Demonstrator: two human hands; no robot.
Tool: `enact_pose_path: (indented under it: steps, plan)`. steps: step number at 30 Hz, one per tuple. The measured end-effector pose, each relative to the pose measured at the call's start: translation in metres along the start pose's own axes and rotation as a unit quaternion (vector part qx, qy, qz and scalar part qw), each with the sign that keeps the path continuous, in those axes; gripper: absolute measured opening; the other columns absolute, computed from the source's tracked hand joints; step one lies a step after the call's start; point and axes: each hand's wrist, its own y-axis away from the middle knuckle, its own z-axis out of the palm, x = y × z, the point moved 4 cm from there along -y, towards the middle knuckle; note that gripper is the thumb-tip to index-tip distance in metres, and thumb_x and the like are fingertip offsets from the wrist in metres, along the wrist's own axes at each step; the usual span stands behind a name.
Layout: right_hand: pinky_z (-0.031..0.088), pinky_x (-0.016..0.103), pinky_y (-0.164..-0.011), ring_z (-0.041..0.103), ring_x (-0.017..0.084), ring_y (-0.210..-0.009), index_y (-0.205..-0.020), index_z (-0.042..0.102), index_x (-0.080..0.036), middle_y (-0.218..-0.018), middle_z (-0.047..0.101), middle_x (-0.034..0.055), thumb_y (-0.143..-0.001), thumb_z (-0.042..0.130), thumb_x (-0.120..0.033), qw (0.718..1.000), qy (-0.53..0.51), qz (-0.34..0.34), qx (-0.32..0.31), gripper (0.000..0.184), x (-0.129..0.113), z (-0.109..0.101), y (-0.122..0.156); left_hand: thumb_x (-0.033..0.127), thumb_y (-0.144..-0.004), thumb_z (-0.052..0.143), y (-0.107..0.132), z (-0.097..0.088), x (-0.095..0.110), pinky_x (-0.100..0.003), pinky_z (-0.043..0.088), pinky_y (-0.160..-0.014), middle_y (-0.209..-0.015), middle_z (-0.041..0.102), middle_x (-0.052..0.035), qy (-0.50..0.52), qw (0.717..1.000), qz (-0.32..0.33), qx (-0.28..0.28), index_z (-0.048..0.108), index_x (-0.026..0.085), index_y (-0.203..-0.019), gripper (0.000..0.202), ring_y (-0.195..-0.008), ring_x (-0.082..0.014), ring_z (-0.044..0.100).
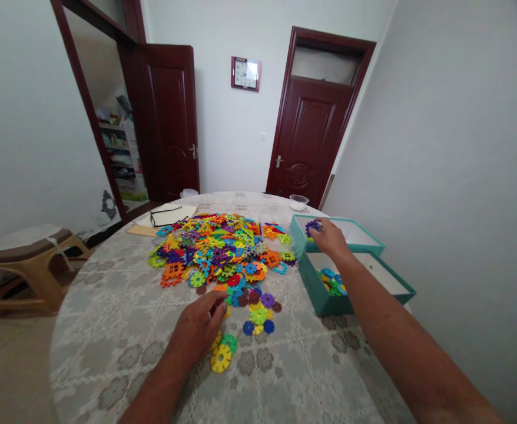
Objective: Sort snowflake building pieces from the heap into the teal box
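Over the far teal box (300,242), my right hand (330,237) is closed on a purple toothed building disc (312,227). Nearer to me stands a second teal box (329,304) with blue, green and yellow discs (332,281) inside; my right forearm passes over it. My left hand (200,321) rests low by the front of the pile, its fingers curled in; what they hold, if anything, is hidden. Beside it lie a yellow disc (221,358) and a green disc (229,342). Several small discs (258,316) lie loosely grouped to its right.
A big heap of colourful plastic pieces (218,247) covers the middle of the round table (121,312). Glasses (165,216) lie on paper at the back left. A clear bowl (299,202) stands behind the boxes, and a stool (24,265) is on the left.
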Motion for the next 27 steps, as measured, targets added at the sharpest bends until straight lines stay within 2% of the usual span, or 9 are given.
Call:
enact_pose_path:
  steps: [3,6,9,11,13,17,20,23,27]
  plan:
    - [0.049,0.040,-0.101,0.069,0.029,-0.111,-0.134,0.064,-0.010,-0.121,0.074,0.0184,-0.089,0.059,-0.025,1.000,-0.006,0.018,0.024,0.048,0.012,-0.004,-0.011,0.037,-0.096,0.054,0.000,-0.001,-0.001,-0.033,0.057,-0.080,-0.097,0.081,-0.0053,-0.008,1.000,-0.003,-0.001,0.074,0.024,-0.104,0.025,-0.087,-0.0232,0.075]
    - [0.049,0.040,-0.101,0.069,0.026,-0.105,-0.131,0.066,-0.013,-0.127,0.073,0.0163,-0.092,0.052,-0.024,0.999,-0.027,-0.003,0.041,0.043,0.003,-0.012,0.006,0.036,-0.096,0.054,0.000,0.000,-0.002,-0.033,0.056,-0.082,-0.099,0.080,-0.0050,-0.006,1.000,-0.002,0.005,0.073,0.024,-0.104,0.024,-0.089,-0.0229,0.075]
    - [0.052,0.037,-0.094,0.069,0.022,-0.094,-0.118,0.071,-0.018,-0.115,0.076,0.0103,-0.095,0.051,-0.027,0.990,-0.098,-0.096,0.018,0.032,-0.027,-0.010,0.051,0.034,-0.096,0.054,0.000,0.000,-0.002,-0.033,0.055,-0.081,-0.097,0.080,-0.0043,-0.011,1.000,-0.002,0.001,0.073,0.024,-0.104,0.023,-0.089,-0.0224,0.075]
    - [0.052,0.034,-0.087,0.068,0.020,-0.086,-0.110,0.072,-0.019,-0.103,0.075,0.0076,-0.096,0.053,-0.027,0.974,-0.143,-0.174,-0.038,0.024,-0.052,0.004,0.092,0.033,-0.096,0.053,0.000,-0.001,0.000,-0.032,0.054,-0.081,-0.096,0.079,-0.0038,-0.015,1.000,-0.006,-0.001,0.073,0.024,-0.102,0.023,-0.088,-0.0221,0.074]
    - [0.051,0.033,-0.085,0.067,0.019,-0.087,-0.109,0.071,-0.020,-0.103,0.073,0.0070,-0.099,0.054,-0.025,0.949,-0.170,-0.238,-0.116,0.020,-0.072,0.025,0.134,0.033,-0.097,0.052,0.001,-0.003,0.001,-0.031,0.053,-0.081,-0.096,0.078,-0.0037,-0.018,1.000,-0.012,-0.003,0.073,0.024,-0.101,0.023,-0.089,-0.0218,0.074]
    - [0.050,0.033,-0.090,0.064,0.022,-0.099,-0.110,0.068,-0.019,-0.107,0.069,0.0095,-0.100,0.053,-0.022,0.938,-0.145,-0.263,-0.176,0.018,-0.082,0.062,0.188,0.032,-0.098,0.050,0.002,-0.004,0.001,-0.031,0.051,-0.083,-0.096,0.077,-0.0038,-0.025,0.999,-0.032,-0.008,0.072,0.023,-0.100,0.024,-0.090,-0.0211,0.072]
    - [0.048,0.033,-0.095,0.062,0.023,-0.106,-0.114,0.068,-0.019,-0.111,0.066,0.0104,-0.103,0.051,-0.025,0.946,-0.080,-0.240,-0.201,0.021,-0.074,0.075,0.197,0.032,-0.098,0.051,0.003,-0.003,0.002,-0.031,0.050,-0.081,-0.095,0.077,-0.0040,-0.036,0.998,-0.052,-0.027,0.072,0.022,-0.100,0.023,-0.088,-0.0211,0.071]
    - [0.047,0.033,-0.097,0.062,0.024,-0.110,-0.117,0.067,-0.020,-0.117,0.064,0.0115,-0.103,0.052,-0.029,0.954,-0.044,-0.206,-0.214,0.023,-0.065,0.074,0.193,0.032,-0.098,0.051,0.003,-0.002,0.009,-0.031,0.049,-0.080,-0.095,0.076,-0.0056,-0.074,0.993,-0.057,-0.076,0.071,0.022,-0.100,0.022,-0.090,-0.0225,0.070]
    - [0.046,0.032,-0.095,0.063,0.025,-0.111,-0.117,0.067,-0.018,-0.119,0.063,0.0134,-0.102,0.052,-0.025,0.956,-0.007,-0.171,-0.238,0.023,-0.053,0.074,0.190,0.032,-0.094,0.056,0.014,-0.012,0.024,-0.035,0.048,-0.092,-0.114,0.072,-0.0086,-0.120,0.982,-0.050,-0.138,0.069,0.024,-0.116,0.026,-0.108,-0.0257,0.068]
